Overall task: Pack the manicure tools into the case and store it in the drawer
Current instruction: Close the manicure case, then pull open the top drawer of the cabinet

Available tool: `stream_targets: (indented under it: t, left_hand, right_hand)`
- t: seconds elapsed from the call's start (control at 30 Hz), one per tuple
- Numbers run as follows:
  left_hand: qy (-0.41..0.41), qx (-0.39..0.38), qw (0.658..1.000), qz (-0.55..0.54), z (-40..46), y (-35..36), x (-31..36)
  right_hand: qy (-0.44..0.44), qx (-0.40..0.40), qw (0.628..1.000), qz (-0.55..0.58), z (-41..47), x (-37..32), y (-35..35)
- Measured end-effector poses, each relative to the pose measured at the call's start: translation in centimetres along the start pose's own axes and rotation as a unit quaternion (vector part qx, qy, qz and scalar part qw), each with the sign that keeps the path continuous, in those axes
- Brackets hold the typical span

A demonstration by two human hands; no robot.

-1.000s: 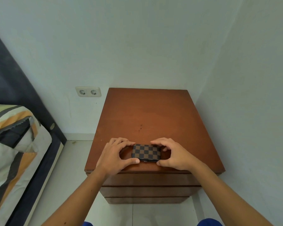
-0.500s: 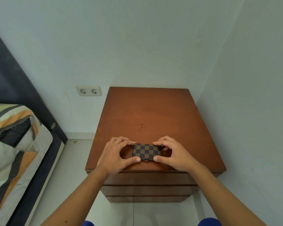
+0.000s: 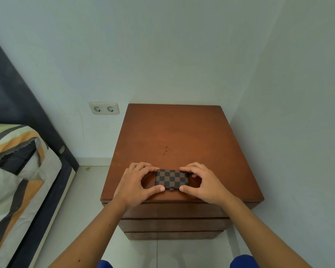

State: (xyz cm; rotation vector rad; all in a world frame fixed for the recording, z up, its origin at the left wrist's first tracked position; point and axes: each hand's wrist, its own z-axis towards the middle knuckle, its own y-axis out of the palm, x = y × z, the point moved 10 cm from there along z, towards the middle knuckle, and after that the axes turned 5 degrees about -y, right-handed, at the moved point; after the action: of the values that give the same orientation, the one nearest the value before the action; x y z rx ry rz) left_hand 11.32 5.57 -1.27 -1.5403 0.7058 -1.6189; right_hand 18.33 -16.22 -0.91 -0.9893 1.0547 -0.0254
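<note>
Forearms reaching up from the lower corners, bare, converging toward the front edge of the nightstand [image 3: 182, 136]. Blue fabric peeking at the bottom edge beneath both arms. Left hand [image 3: 135, 183] arching over the left end of the checkered case [image 3: 171, 180], fingers curling onto its far edge, thumb pressing against its near edge, pinching the case between them. Right hand [image 3: 203, 182] mirroring that pose at the right end, fingers curling over the far edge, thumb tip touching the near edge just beside a small metal clasp [image 3: 171, 188]. Lying flat and closed, lid down, on the wooden top close to the front edge, between the two hands. Below the top, stacking down the front, drawer fronts [image 3: 172, 223], all pushed in. Farther back, spreading out bare and reddish brown toward the corner of the white walls, with a few small dark specks near the middle. To the left, lying beside a dark bed frame, striped bedding [image 3: 12, 171] in orange, grey and white. On the far wall, sitting left of the nightstand, a double wall socket [image 3: 104, 108].
</note>
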Motion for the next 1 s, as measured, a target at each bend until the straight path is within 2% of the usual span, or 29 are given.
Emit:
stream_targets:
  t: [0.33, 0.43, 0.63, 0.77, 0.83, 1.0]
  left_hand:
    - [-0.017, 0.023, 1.000, 0.003, -2.5, -0.6, 0.7]
    - [-0.030, 0.053, 0.998, 0.012, -4.2, -0.8, 1.1]
    - [-0.147, 0.100, 0.981, 0.076, -7.9, -2.0, -1.4]
    - [-0.184, 0.139, 0.967, 0.108, -9.2, -3.4, -2.9]
    - [-0.202, 0.139, 0.966, 0.086, -9.2, -3.7, -3.9]
    - [-0.248, 0.138, 0.956, -0.077, -9.8, -3.7, -5.1]
  right_hand:
    - [0.013, 0.049, 0.999, -0.007, -2.7, -1.3, -0.2]
    - [0.024, 0.053, 0.998, -0.020, -4.2, -1.8, -0.1]
    - [0.066, 0.083, 0.994, -0.031, -8.8, -0.9, -1.1]
    - [0.102, 0.132, 0.985, -0.046, -11.8, 0.9, -3.1]
    - [0.134, 0.175, 0.973, -0.066, -13.4, 2.5, -4.9]
    - [0.228, 0.223, 0.945, -0.068, -17.4, 6.4, -7.7]
